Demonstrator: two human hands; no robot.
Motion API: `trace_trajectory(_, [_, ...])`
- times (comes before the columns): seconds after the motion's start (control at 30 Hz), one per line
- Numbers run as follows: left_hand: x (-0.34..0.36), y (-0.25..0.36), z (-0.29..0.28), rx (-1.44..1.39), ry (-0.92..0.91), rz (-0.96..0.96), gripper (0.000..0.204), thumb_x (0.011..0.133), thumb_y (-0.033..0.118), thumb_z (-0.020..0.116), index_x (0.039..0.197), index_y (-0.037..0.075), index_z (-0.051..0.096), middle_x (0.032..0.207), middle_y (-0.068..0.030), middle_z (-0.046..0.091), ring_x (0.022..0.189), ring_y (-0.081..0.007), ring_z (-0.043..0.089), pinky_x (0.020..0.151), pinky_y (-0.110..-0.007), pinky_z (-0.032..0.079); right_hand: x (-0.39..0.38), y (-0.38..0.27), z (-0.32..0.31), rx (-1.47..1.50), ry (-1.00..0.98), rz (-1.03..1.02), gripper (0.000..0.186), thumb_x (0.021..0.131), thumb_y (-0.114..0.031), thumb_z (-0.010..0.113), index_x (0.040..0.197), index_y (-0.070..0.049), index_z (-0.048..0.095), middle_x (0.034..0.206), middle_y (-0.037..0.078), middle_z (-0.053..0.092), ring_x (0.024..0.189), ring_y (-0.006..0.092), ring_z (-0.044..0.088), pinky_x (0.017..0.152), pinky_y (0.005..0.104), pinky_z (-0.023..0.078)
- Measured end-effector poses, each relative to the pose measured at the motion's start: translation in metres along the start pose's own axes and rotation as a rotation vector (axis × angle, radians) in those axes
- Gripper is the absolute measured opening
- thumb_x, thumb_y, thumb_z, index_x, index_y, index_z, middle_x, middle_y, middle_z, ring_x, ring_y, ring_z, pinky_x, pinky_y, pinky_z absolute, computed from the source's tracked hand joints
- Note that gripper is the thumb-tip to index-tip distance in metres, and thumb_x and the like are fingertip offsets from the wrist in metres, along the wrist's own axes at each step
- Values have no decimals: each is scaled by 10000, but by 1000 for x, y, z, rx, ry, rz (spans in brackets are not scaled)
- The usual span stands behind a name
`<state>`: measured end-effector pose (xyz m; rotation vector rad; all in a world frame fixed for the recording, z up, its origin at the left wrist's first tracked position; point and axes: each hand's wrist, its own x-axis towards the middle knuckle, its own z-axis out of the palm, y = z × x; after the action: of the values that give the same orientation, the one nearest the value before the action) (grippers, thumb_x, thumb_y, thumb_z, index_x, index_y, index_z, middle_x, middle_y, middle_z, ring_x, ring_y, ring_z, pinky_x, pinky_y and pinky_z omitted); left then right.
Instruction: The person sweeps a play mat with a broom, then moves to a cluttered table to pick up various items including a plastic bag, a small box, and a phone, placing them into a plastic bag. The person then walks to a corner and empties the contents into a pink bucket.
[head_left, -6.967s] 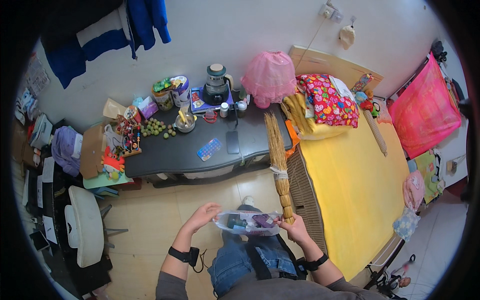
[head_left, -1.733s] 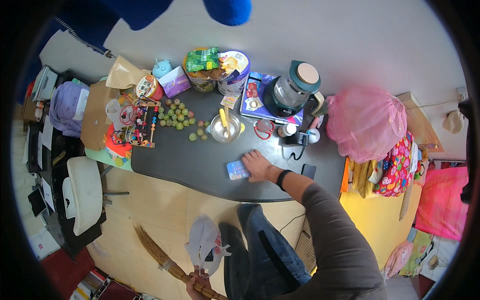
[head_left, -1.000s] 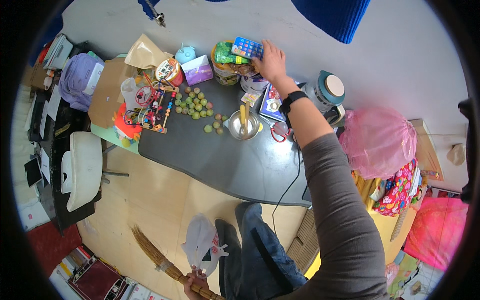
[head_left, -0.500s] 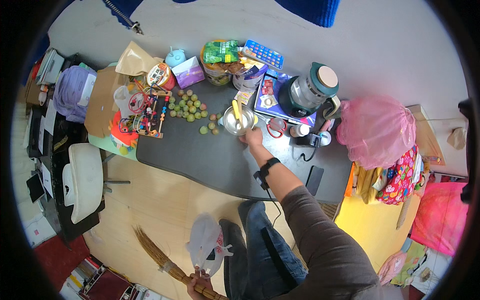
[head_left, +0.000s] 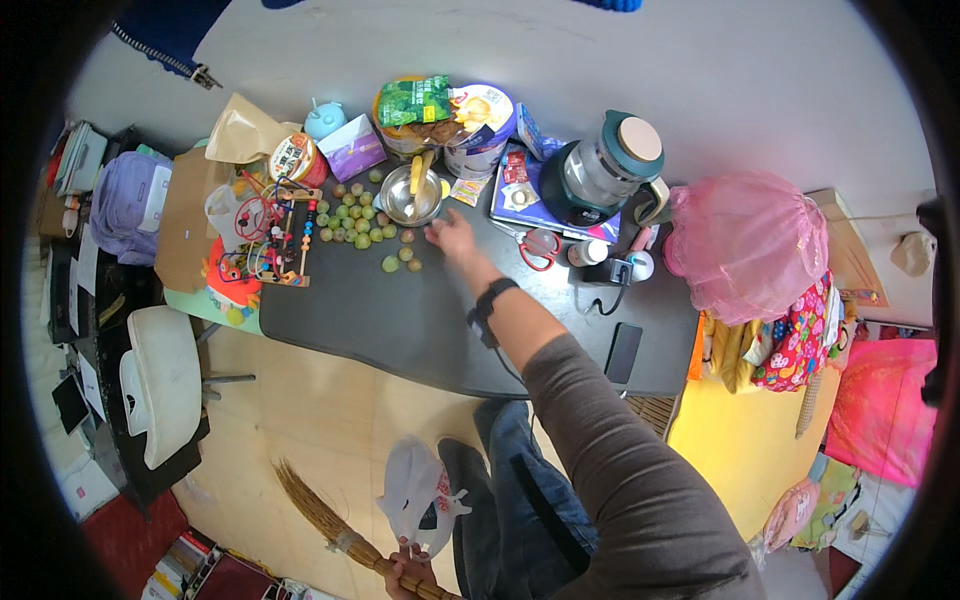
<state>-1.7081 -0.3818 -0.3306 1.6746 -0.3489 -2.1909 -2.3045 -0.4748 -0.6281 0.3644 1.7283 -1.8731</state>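
Observation:
My right hand (head_left: 452,238) is over the dark grey table, just right of a metal bowl (head_left: 402,209). Its fingers look apart, slightly blurred, with nothing seen in them. A yellow-handled tool (head_left: 416,172) lies in the bowl, its lower part hard to make out. Left of the bowl sits a cluster of green and reddish grapes (head_left: 355,218), with a few loose ones (head_left: 391,263) nearer me. Low in the picture, my left hand (head_left: 410,572) is closed round the handle of a straw broom (head_left: 345,535) and a white plastic bag (head_left: 408,485).
A bead maze (head_left: 295,235) stands left of the grapes. Tubs (head_left: 478,150) and a tissue box (head_left: 352,150) line the back. Rightward are a glass kettle (head_left: 600,170), red-handled scissors (head_left: 538,250), a small white bottle (head_left: 587,253), a phone (head_left: 623,354) and a pink mesh cover (head_left: 745,250).
The metal bowl has moved left and back, up against the grapes. My right hand has let go of it and is now apart from it. My left hand keeps the broom and bag.

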Motion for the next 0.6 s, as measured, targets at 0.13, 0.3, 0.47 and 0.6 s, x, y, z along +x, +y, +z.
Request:
trace_trajectory(0.13, [4, 3, -9, -31, -13, -23, 150, 894, 160, 688, 1012, 67, 680, 1298, -175, 626, 1213, -319, 563, 1061, -444, 436, -42, -7, -41, -384, 182, -139, 348, 995, -65, 584, 1320, 39, 514, 1050, 169, 698, 821, 257, 729, 724, 350, 583])
trace_trajectory(0.3, [7, 10, -10, 9, -11, -25, 134, 892, 159, 690, 991, 68, 685, 1333, -184, 604, 1234, -321, 549, 1089, -444, 416, -21, -123, -86, -813, 500, -881, 529, 872, -35, 666, 1349, 72, 462, 1291, 279, 564, 1203, 408, 578, 971, 481, 497])
trace_trajectory(0.47, [12, 4, 0, 31, -43, 8, 159, 887, 161, 694, 1011, 65, 665, 1330, -190, 601, 1238, -319, 539, 1093, -441, 407, 28, -211, -84, -1289, 485, -548, 811, 775, -113, 782, 1451, 79, 376, 1415, 300, 509, 1224, 452, 611, 973, 483, 557])
trace_trajectory(0.6, [20, -2, -5, 43, -3, 19, 182, 891, 150, 686, 1034, 53, 628, 1248, -169, 610, 1220, -318, 538, 1088, -438, 407, 46, -235, -83, -1426, 291, -375, 435, 948, -144, 590, 1335, 52, 557, 1158, 308, 696, 1054, 428, 713, 901, 487, 586])
